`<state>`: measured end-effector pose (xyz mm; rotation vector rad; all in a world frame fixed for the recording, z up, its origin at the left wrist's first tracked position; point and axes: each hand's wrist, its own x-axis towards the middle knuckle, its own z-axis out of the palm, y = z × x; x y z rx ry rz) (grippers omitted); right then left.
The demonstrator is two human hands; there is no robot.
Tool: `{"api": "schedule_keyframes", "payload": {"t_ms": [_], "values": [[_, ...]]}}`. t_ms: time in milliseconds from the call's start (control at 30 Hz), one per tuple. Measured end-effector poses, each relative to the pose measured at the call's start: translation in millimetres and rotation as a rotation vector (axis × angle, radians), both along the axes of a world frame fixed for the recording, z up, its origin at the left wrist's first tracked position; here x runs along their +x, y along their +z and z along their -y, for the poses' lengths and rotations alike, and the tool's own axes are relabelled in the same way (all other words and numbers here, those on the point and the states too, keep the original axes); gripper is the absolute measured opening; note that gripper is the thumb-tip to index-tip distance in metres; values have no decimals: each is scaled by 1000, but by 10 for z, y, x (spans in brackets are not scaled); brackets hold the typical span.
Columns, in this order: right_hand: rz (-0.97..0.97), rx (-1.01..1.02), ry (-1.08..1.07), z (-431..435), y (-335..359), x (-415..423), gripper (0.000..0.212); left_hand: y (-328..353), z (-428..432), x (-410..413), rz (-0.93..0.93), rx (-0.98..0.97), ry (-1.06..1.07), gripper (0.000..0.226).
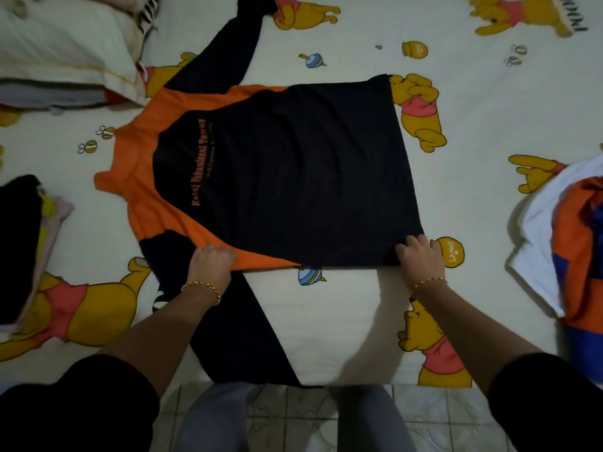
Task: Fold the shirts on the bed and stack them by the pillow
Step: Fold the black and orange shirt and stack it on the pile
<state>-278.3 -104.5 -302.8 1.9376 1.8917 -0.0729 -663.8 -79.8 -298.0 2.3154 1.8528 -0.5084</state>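
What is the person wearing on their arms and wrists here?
Black sleeves cover the upper arms and end near the elbows: left sleeve, right sleeve. The forearms are bare. Each wrist carries a gold beaded bracelet: left bracelet, right bracelet. No watch shows.

1x black-and-orange long-sleeve shirt (293, 177), gripped by 2 hands: left hand (212, 262), right hand (421, 256). 1x cream pillow (65, 44) beyond-L of grip. 1x folded clothes stack (19, 243) L of grip, 1x loose clothes pile (574, 249) R.
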Motion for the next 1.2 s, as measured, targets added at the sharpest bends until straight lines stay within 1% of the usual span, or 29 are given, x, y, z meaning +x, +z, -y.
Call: {"api": "schedule_keyframes", "payload": {"t_ms": [67,133,167,233,333,400,533,633,700,800,1000,1067,1200], "values": [[1,-31,-6,95,-53,-75,32,-60,63,-3,3,-5,-8,30],[-4,-10,-15,150,-85,-149,35,-94,87,28,52,41,16,33],[-9,7,-12,154,-91,-176,35,-91,84,51,70,71,27,33],[-12,2,8,137,-99,-195,31,-79,50,92,45,78,22,32],[9,-100,39,63,-92,-149,30,-71,-29,115,-63,-70,-60,34],[5,-189,34,18,-71,-94,32,-44,-71,105,-84,-180,-110,33],[-96,-307,0,26,33,-55,39,112,-106,40,61,-353,-62,19],[-260,-311,-75,-40,150,-110,37,221,-216,5,171,-428,-13,21],[-354,-292,-105,-175,244,-166,31,315,-383,29,226,-412,15,19],[-432,-238,-114,-512,318,-238,26,439,-761,75,256,-356,24,17],[-466,-112,-149,-1514,398,-311,25,574,-1674,151,376,-256,90,14],[-470,-81,-164,-1908,406,-292,27,596,-2035,182,378,-209,86,14],[-487,4,-209,-2707,403,-216,30,579,-2803,243,365,-187,97,18]]}}
